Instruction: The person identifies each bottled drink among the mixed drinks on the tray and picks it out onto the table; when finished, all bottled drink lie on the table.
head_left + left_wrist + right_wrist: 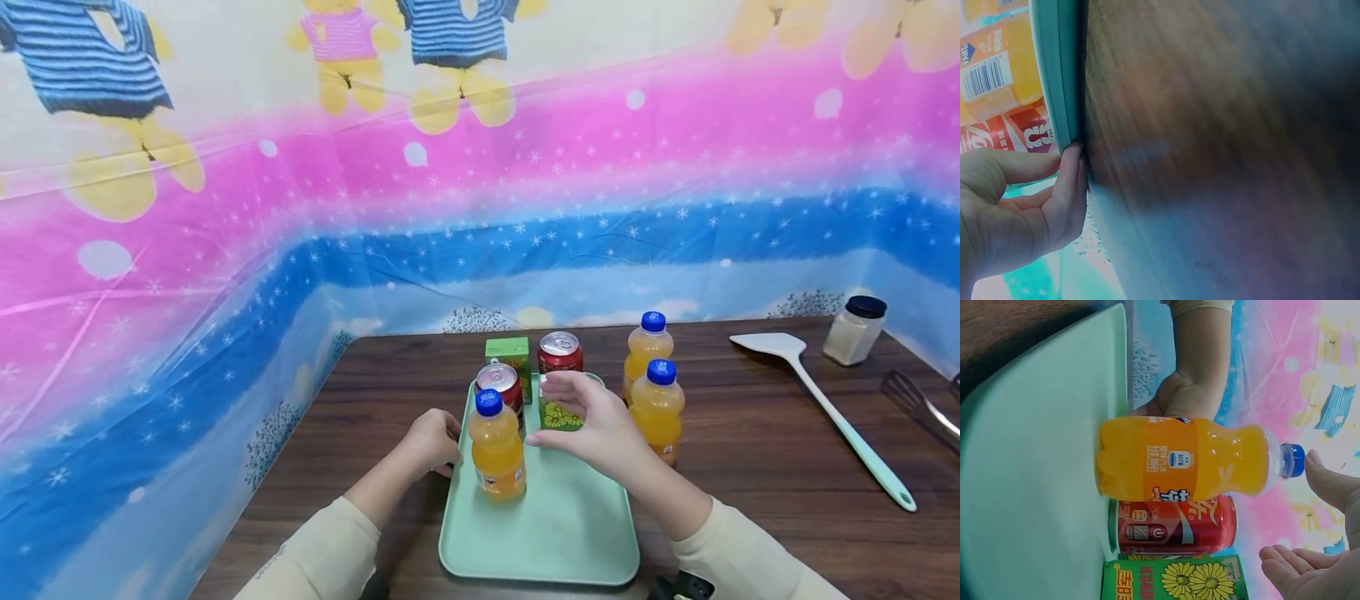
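My left hand (431, 442) pinches the left rim of a light green tray (570, 517), thumb and fingers meeting at its edge in the left wrist view. Upright on the tray stands an orange soda bottle (497, 467) with a blue cap. Over the tray, to the right of that bottle, is my right hand (600, 425), fingers spread and holding nothing. Its thumb appears close to the cap (1297, 460) in the right wrist view. Behind the bottle are a red soda can (501, 380) and green drink cartons (1175, 578), one partly covered by my right hand.
Another red can (560, 352) stands at the tray's far end. Two more orange soda bottles (660, 412) are on the brown table (750, 450), right of the tray. Farther right lie a white spatula (817, 392), a jar with a black lid (855, 332) and a whisk (911, 396).
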Tool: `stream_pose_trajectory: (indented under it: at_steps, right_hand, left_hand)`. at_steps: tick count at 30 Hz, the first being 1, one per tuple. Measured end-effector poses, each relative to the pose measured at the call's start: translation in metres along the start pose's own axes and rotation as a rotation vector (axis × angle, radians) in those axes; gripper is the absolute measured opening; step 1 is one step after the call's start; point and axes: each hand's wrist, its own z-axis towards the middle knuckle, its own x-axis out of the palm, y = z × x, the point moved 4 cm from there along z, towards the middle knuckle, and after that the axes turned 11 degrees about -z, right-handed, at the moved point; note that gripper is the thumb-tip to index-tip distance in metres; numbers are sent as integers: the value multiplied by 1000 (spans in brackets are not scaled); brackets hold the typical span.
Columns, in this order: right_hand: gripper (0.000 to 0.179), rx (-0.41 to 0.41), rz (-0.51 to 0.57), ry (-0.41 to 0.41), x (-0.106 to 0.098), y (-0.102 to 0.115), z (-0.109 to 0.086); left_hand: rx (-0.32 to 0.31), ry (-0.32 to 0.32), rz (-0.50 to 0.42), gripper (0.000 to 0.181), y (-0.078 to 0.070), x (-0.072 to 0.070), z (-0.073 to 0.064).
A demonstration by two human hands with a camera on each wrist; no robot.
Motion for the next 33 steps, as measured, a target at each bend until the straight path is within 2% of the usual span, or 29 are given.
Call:
stream_pose_trajectory:
  at_steps: [8,15,19,33]
  right_hand:
    - [71,-3,13,17,12,-1,8]
    - [73,60,5,31,24,-2,12]
    - [71,70,-3,29,28,-2,13]
    - [69,67,73,79,40,7,15]
  left_hand:
    - [13,7,-12,32,1,0,1]
    - [7,9,-15,33,2,1,2]
    - [3,11,-11,33,2,1,2]
    - [-5,-4,8,34,1,1,1]
